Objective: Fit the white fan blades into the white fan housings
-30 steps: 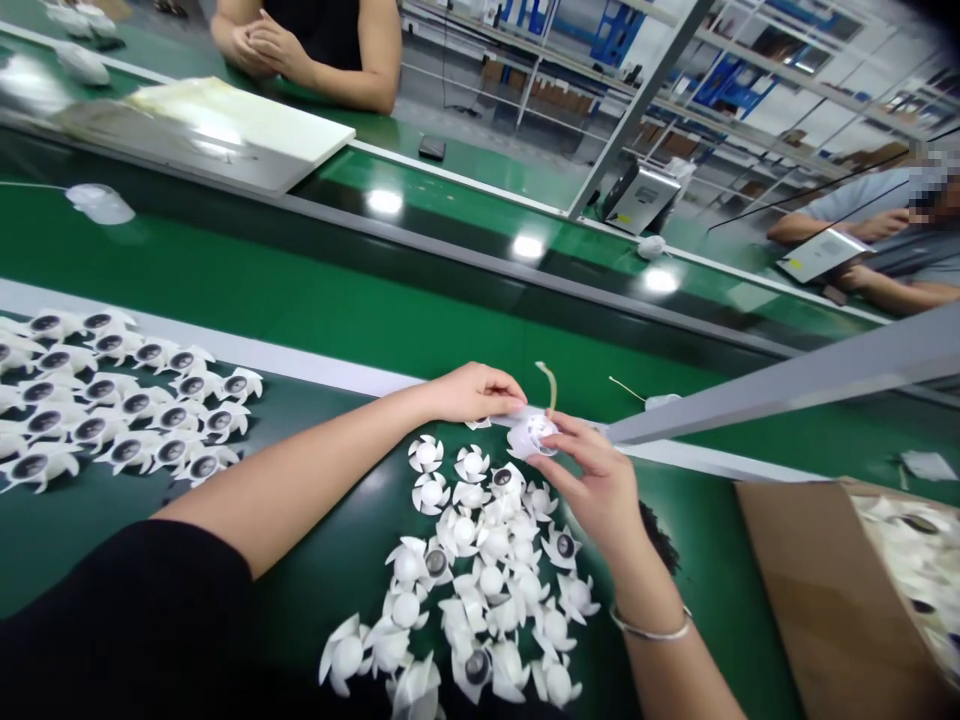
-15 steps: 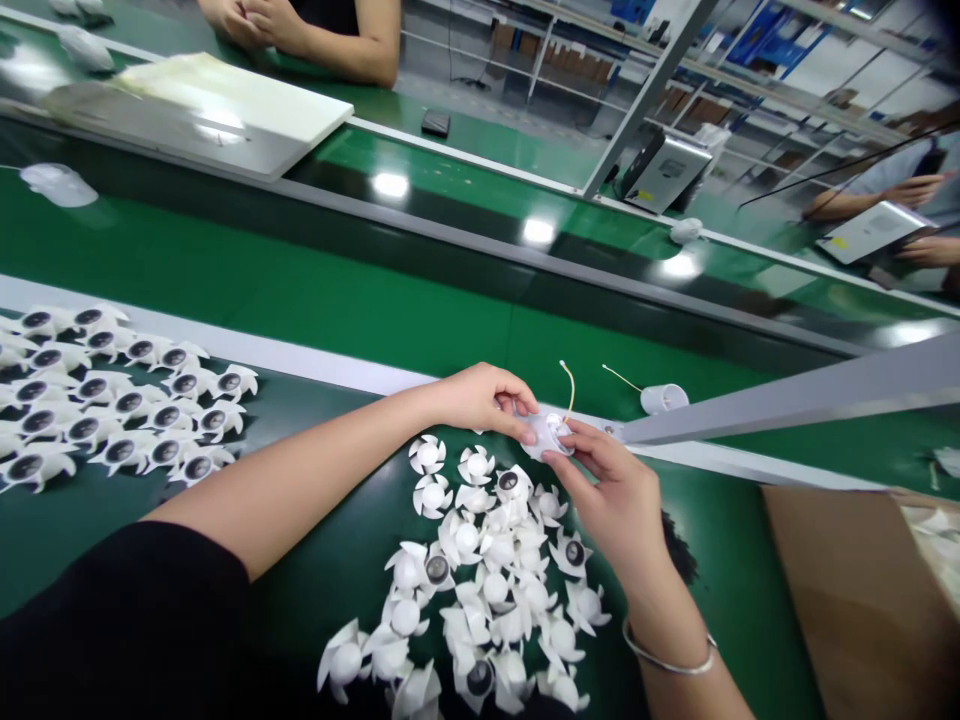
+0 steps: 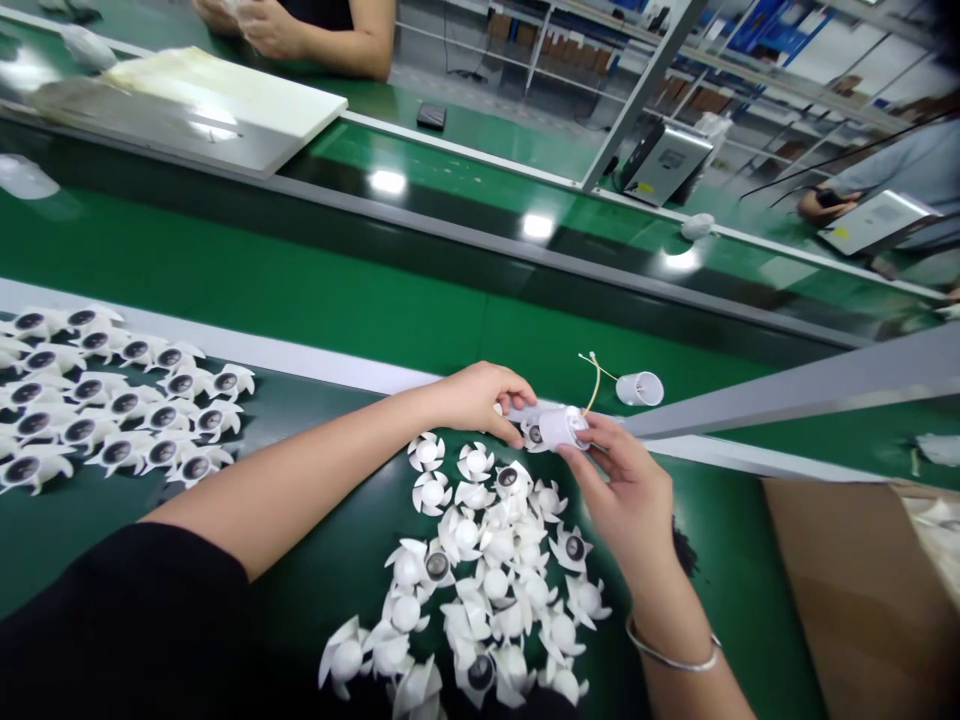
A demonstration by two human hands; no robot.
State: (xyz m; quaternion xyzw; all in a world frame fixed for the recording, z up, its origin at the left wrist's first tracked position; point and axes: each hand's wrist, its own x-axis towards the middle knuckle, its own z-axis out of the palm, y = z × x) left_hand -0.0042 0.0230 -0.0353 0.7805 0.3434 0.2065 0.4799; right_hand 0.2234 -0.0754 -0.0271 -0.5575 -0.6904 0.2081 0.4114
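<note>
A dark green bench (image 3: 315, 590) spans the lower frame. Just right of centre, the right hand (image 3: 626, 480) grips a white housing (image 3: 561, 428) by its right end, presumably leaving the left end clear beside a fan wheel (image 3: 535, 434); whether the left hand (image 3: 480, 397) holds this wheel cannot be told.

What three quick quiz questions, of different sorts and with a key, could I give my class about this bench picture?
1. Which hand has a white cylinder in its grip? a) left hand; b) right hand; c) neither.
2. True or false: a bangle circles the right wrist.
3. Fill the gap: seen by the wearer, the cardboard box stands to the ____ of the heaped fan wheels.

Key: 1 b; 2 true; 3 right.
</note>
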